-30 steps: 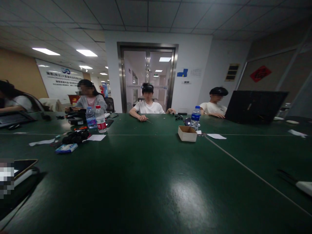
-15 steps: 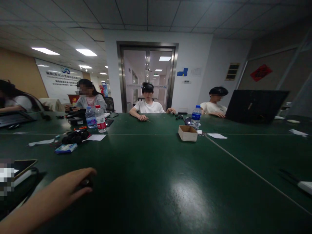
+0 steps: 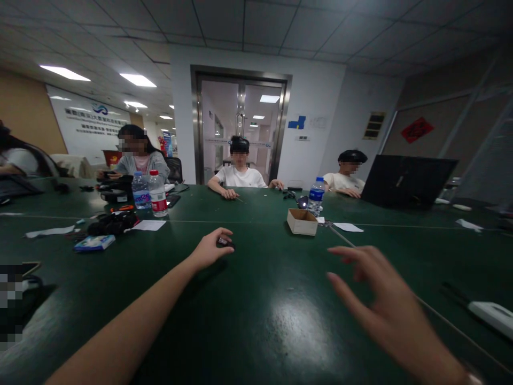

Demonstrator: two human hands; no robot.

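Observation:
My left hand (image 3: pixel 210 250) is stretched out over the middle of the green table (image 3: pixel 240 321). Its thumb and fingers close on a small black rounded object (image 3: pixel 225 244) with a pale mark; its exact kind is unclear. On the right, my right hand (image 3: pixel 385 305) is above the table, thumb and fingers apart, holding nothing. Beyond and between the hands stands a small open cardboard box (image 3: pixel 302 224), apart from both of them.
A blue-capped water bottle (image 3: pixel 316 196) stands behind the box. Two bottles (image 3: pixel 157 195), black gear (image 3: pixel 112 223) and a blue-white packet (image 3: pixel 94 243) are at the left. A white power strip (image 3: pixel 492 315) lies right. Several people sit around, one person (image 3: pixel 240 174) opposite.
My left hand has moved forward and right with the black object, from near the left edge to mid-table. My right hand has come into view at the right. The camera has turned slightly.

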